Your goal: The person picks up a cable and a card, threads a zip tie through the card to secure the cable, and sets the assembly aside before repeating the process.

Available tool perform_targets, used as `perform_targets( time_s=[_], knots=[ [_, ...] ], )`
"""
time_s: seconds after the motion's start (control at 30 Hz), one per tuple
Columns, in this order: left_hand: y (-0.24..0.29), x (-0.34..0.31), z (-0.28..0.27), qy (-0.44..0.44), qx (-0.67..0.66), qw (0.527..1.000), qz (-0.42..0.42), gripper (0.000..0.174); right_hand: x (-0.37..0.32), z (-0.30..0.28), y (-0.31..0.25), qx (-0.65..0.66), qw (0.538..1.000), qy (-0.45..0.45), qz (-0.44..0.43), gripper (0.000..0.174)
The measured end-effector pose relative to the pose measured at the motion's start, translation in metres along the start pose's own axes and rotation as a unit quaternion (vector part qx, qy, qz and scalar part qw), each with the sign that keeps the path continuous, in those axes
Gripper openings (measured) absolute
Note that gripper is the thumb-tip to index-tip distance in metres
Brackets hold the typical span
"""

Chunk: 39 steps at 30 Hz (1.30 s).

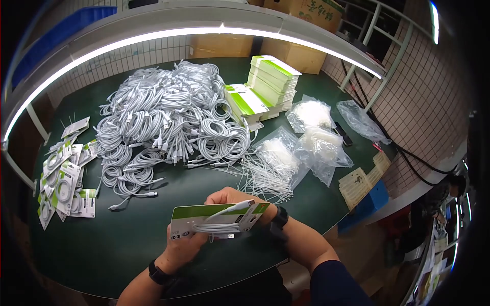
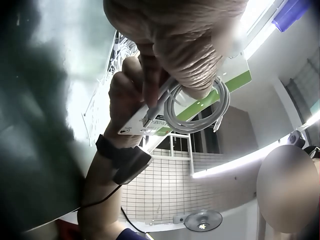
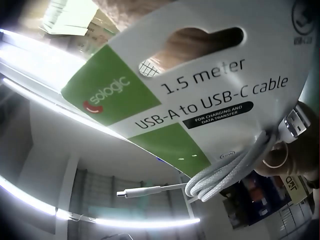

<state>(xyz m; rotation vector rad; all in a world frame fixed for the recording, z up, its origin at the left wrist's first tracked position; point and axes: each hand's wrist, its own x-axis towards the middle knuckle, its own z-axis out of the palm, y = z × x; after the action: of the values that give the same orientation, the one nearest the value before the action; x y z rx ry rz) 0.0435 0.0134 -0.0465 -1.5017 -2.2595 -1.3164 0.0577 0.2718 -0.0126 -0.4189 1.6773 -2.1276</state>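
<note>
A green-and-white cable card (image 1: 186,218) is held up over the near side of the table, tilted. A coiled light-grey USB-A to USB-C cable (image 1: 219,228) lies against its front. My left hand (image 1: 184,251) grips the card and coil from below at the left, a finger and thumb close to the USB-A plug (image 3: 296,125) in the right wrist view. Curled behind the card's right end is my right hand (image 1: 232,196), holding it there; the card hides part of its fingers. In the right wrist view, the hanging slot (image 3: 200,47) shows skin behind it.
A large heap of coiled cables (image 1: 168,107) covers the table's back. Stacked cards (image 1: 273,81) stand right of it. White ties (image 1: 268,178) spill from plastic bags (image 1: 321,148). Carded cables (image 1: 64,188) pile up at left. A lamp bar (image 1: 222,29) arches overhead.
</note>
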Motion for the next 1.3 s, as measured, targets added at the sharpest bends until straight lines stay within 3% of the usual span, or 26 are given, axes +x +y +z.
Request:
perform_targets(
  time_s=[0.17, 0.27, 0.43, 0.53, 0.6, 0.67, 0.8, 0.87, 0.9, 1.07, 1.17, 1.3],
  knots=[
    [-0.003, 0.008, 0.004, 0.041, 0.097, 0.989, 0.106, 0.022, -0.002, 0.004, -0.004, 0.025, 0.998, -0.034, 0.043, 0.026],
    [-0.004, 0.006, 0.006, 0.039, 0.032, 0.997, 0.052, 0.021, -0.004, 0.002, -0.005, 0.035, 0.997, -0.036, 0.060, 0.028],
    [0.006, 0.007, 0.003, 0.013, 0.033, 0.999, 0.000, 0.022, -0.002, 0.004, -0.011, -0.017, 0.997, -0.034, 0.071, 0.029],
    [0.012, 0.009, 0.006, 0.057, -0.220, 0.967, -0.117, 0.025, -0.005, -0.001, 0.003, 0.011, 0.995, -0.037, 0.088, 0.033],
    [0.014, 0.010, 0.002, 0.048, -0.234, 0.959, -0.150, 0.026, -0.004, -0.016, 0.037, -0.012, 0.999, 0.024, -0.025, 0.032],
    [0.018, 0.013, 0.001, 0.045, -0.248, 0.952, -0.176, 0.027, -0.004, -0.016, 0.038, -0.059, 0.991, 0.017, -0.116, 0.026],
    [0.030, 0.027, -0.002, 0.049, -0.402, 0.873, -0.273, 0.029, -0.001, -0.008, 0.002, -0.001, 0.998, -0.026, -0.053, 0.023],
    [0.031, 0.033, -0.001, 0.067, -0.490, 0.817, -0.298, 0.029, -0.002, -0.010, 0.001, -0.144, 0.984, 0.005, -0.103, 0.029],
    [0.032, 0.034, -0.002, 0.064, -0.486, 0.817, -0.305, 0.029, -0.002, -0.009, 0.000, -0.216, 0.968, 0.022, -0.127, 0.033],
    [0.035, 0.036, -0.003, 0.090, -0.523, 0.781, -0.330, 0.030, -0.010, 0.010, -0.005, -0.179, 0.970, 0.056, -0.155, 0.020],
    [0.036, 0.033, -0.003, 0.095, -0.534, 0.767, -0.343, 0.032, 0.002, -0.003, 0.003, -0.212, 0.974, 0.025, -0.081, 0.020],
    [0.037, 0.029, 0.001, 0.107, -0.521, 0.762, -0.371, 0.034, 0.001, -0.012, 0.004, -0.282, 0.957, 0.006, -0.073, 0.019]
  ],
)
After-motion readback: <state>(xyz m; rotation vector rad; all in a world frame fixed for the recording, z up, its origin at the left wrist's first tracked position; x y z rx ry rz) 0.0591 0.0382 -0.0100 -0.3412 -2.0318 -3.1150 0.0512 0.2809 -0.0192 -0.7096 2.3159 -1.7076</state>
